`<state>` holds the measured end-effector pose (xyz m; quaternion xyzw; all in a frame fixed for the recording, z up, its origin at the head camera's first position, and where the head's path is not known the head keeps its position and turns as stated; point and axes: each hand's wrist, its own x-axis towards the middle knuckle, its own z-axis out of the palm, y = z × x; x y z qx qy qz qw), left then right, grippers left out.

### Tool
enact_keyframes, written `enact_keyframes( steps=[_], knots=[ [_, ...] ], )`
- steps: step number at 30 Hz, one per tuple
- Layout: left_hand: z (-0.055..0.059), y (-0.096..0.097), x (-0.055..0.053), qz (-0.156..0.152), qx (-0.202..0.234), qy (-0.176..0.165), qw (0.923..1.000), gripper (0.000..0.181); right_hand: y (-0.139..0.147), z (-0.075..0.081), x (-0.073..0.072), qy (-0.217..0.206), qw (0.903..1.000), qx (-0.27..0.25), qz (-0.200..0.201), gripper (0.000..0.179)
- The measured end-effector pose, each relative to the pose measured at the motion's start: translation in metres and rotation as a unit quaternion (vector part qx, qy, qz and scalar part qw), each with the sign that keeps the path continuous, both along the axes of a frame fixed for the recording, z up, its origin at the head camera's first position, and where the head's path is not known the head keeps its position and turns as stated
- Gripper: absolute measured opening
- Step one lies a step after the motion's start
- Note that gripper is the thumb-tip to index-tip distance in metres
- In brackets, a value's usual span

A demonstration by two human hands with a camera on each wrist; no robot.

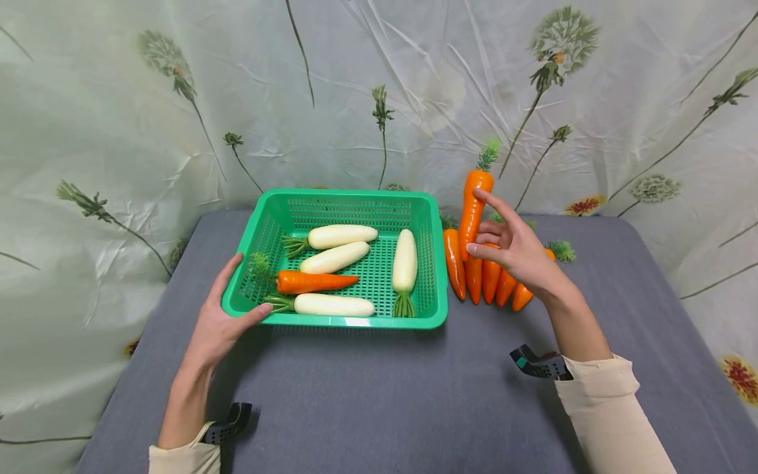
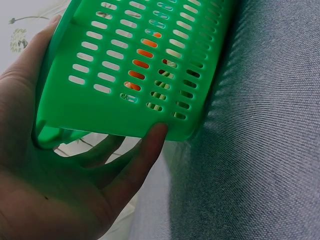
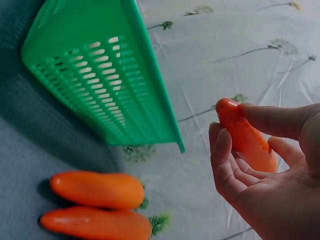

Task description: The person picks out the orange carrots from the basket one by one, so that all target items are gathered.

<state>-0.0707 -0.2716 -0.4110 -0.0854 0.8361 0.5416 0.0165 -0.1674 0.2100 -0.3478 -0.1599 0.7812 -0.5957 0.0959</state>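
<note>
My right hand (image 1: 516,253) pinches an orange carrot (image 1: 476,197) between thumb and fingers, its green top pointing up. In the right wrist view that carrot (image 3: 250,142) hangs in the air, apart from the basket. At the left front corner of a green plastic basket (image 1: 355,322), my left hand (image 1: 219,329) grips the rim and wall; the left wrist view shows fingers against the slotted wall (image 2: 112,107). Inside lie several white radishes (image 1: 405,263) and one carrot (image 1: 314,282) with a leafy top.
Several more carrots (image 1: 454,266) lie side by side on the grey cloth-covered table (image 1: 379,401), just right of the basket and partly hidden by my right hand. A flower-patterned curtain (image 1: 331,92) rises behind the table.
</note>
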Motion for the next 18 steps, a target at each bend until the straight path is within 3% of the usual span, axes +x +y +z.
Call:
enact_keyframes(
  steps=[10,18],
  knots=[
    [0.0,-0.001,0.0,-0.001,0.001,0.002,1.0,0.102,0.025,-0.009,0.009,-0.005,0.9998,-0.009,-0.019,0.085],
    [-0.001,-0.001,0.0,0.0,0.005,0.002,1.0,0.103,0.049,-0.026,0.02,-0.037,0.9973,-0.056,-0.029,0.088]
  ],
)
